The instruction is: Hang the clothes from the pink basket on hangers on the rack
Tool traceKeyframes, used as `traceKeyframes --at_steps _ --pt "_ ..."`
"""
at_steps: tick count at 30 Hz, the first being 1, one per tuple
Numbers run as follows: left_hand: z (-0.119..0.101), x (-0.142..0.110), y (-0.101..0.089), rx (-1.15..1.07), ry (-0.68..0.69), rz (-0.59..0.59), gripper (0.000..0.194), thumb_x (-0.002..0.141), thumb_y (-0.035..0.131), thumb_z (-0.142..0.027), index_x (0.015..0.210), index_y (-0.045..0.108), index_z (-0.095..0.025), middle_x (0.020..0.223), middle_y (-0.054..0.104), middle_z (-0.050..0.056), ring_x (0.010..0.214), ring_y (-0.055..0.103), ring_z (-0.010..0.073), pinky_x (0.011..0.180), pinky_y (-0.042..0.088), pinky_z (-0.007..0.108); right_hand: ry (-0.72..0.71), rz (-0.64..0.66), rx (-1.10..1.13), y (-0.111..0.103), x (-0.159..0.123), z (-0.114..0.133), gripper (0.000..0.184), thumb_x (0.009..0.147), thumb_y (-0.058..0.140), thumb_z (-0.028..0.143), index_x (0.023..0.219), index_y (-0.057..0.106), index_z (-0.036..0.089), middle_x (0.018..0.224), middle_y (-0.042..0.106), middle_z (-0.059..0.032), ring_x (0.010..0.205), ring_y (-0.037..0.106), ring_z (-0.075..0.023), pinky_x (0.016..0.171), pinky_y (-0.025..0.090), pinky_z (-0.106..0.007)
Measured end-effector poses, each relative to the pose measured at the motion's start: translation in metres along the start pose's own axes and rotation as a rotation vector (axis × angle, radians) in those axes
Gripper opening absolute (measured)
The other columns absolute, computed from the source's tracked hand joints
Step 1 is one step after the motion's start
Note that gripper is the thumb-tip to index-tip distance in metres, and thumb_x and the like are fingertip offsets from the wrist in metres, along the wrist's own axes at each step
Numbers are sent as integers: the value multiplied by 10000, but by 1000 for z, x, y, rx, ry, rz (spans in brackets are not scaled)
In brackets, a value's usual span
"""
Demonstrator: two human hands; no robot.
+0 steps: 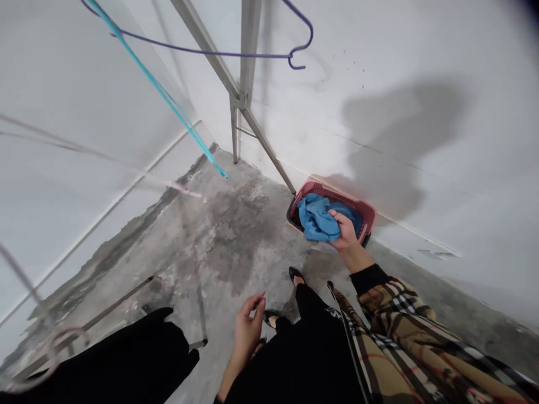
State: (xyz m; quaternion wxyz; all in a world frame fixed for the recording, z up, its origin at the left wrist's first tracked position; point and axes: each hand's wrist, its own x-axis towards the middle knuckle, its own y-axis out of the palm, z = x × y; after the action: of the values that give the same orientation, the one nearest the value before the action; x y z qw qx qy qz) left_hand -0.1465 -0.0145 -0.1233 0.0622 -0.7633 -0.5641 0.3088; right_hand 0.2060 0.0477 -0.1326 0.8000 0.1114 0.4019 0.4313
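My right hand (pixel 346 232) grips a bunched blue garment (pixel 316 216), fingers closed on its fabric. The cloth is over a pink laundry basket (pixel 365 211) with a dark handle, which stands on the floor against the wall. More blue fabric lies inside the basket behind my hand; whether it belongs to the same piece I cannot tell. Lower down, in front of my dark clothing, my left hand (pixel 248 324) hangs with loosely curled fingers and nothing in it.
A metal drying-rack frame (pixel 242 104) stands by the corner. A purple hanger (pixel 210 53) and turquoise hanger (pixel 168 101) hang from above. Black clothing (pixel 135 359) is at lower left, near a pale hanger hook (pixel 53 359). The concrete floor (pixel 236 235) is stained.
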Motion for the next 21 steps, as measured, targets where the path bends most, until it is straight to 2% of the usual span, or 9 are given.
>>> traceKeyframes --at_steps 2,4,6,8,9,12,15,17,21 --pt "-18 11 1 -4 113 35 365 835 594 -464 1039 733 -195 1018 728 121 916 679 233 864 547 389 102 109 30 34 -37 -1 173 700 592 288 664 432 233 534 492 58 419 428 -108 463 441 -265" --pt "-37 22 2 -23 208 -25 416 845 599 -426 1202 655 -220 1191 655 137 956 657 226 815 551 370 218 252 70 68 -73 -5 176 676 588 262 655 417 229 594 525 44 443 438 -99 468 437 -254" --pt "-51 31 -1 -35 260 -122 630 805 661 -410 1387 491 -239 1439 466 166 1121 600 264 835 543 386 292 375 80 99 -109 -11 216 634 590 235 614 375 228 614 524 32 481 457 -99 480 436 -243" --pt "-57 36 -8 -51 257 -195 838 718 756 -384 1453 389 -218 1519 354 190 1249 520 315 919 508 434 341 472 55 124 -141 -15 259 614 596 230 583 339 231 600 495 26 510 459 -107 483 433 -241" --pt "-57 37 -13 -75 227 -217 888 682 786 -356 1455 378 -203 1514 361 199 1278 497 330 957 485 453 355 512 41 134 -154 -16 274 612 602 234 575 331 232 591 475 27 515 450 -109 484 431 -244" --pt "-48 29 -34 -324 40 -151 741 638 811 -296 1310 529 -160 1296 588 180 1165 583 318 943 490 446 330 597 20 157 -183 -14 306 610 626 251 561 324 235 587 436 28 530 429 -116 511 435 -264" --pt "-40 9 -61 -559 -76 -30 415 704 754 -392 1006 658 -123 880 708 111 799 679 244 743 552 383 223 634 -15 176 -198 -9 313 662 633 300 568 340 241 599 428 19 574 451 -141 577 455 -307" --pt "-40 -8 -83 -653 -67 -28 370 738 715 -452 908 651 -129 733 686 62 654 655 193 670 551 343 161 632 -49 188 -205 -6 282 720 622 324 586 385 248 604 454 14 598 476 -160 618 471 -338" --pt "-48 -45 -129 -969 4 -108 341 711 760 -389 924 609 -170 735 676 5 642 641 151 696 550 309 87 575 -13 210 -221 5 221 804 611 288 626 488 244 590 519 43 608 548 -137 682 516 -332"
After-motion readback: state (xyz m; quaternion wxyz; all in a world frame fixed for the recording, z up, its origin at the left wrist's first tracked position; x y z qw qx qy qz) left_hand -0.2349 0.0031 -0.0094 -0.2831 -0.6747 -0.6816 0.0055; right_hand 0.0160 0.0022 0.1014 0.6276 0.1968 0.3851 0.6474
